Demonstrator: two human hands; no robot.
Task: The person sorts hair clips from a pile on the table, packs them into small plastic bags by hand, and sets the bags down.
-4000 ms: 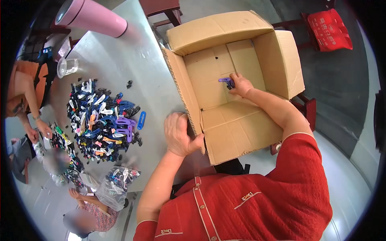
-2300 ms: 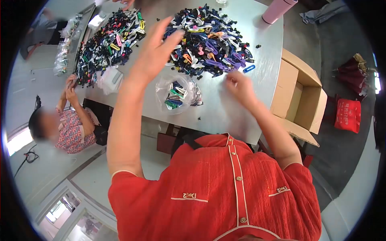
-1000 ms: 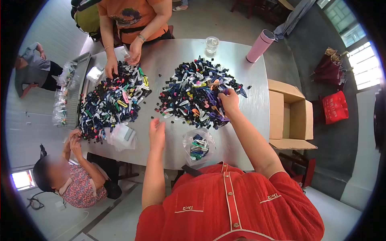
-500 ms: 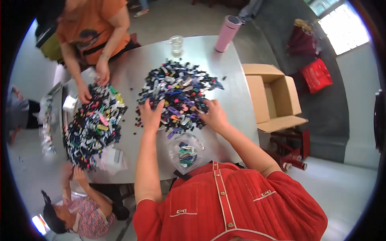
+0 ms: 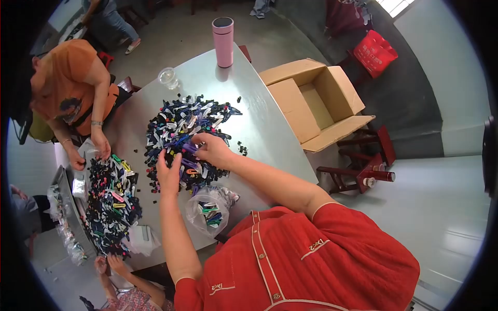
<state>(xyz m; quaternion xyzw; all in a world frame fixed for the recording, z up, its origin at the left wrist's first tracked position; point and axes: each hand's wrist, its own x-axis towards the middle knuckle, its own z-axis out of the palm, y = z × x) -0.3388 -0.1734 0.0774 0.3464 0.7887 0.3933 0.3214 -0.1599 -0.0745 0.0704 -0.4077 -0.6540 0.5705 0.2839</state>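
Observation:
A heap of mixed hair clips (image 5: 174, 116), mostly black, white and purple, covers the middle of the metal table. My right hand (image 5: 215, 151) reaches in from the right and pinches a purple hair clip (image 5: 190, 148) over the heap. At the heap's near side, my left hand (image 5: 168, 175) has its fingers apart among the clips, and I make out nothing held in it. Close in front of me stands an open clear plastic bag (image 5: 193, 213) with green, white and dark clips inside.
A second clip heap (image 5: 106, 207) lies left, worked by a person in orange (image 5: 78, 93) and another person's hands (image 5: 111, 264). A pink bottle (image 5: 223, 44) and clear cup (image 5: 167, 78) stand at the far edge. An open cardboard box (image 5: 290, 103) sits right of the table (image 5: 259, 129).
The view has turned, shifting the table leftward. My right hand has moved inward over the heap, nearer my left hand, and now holds a purple hair clip.

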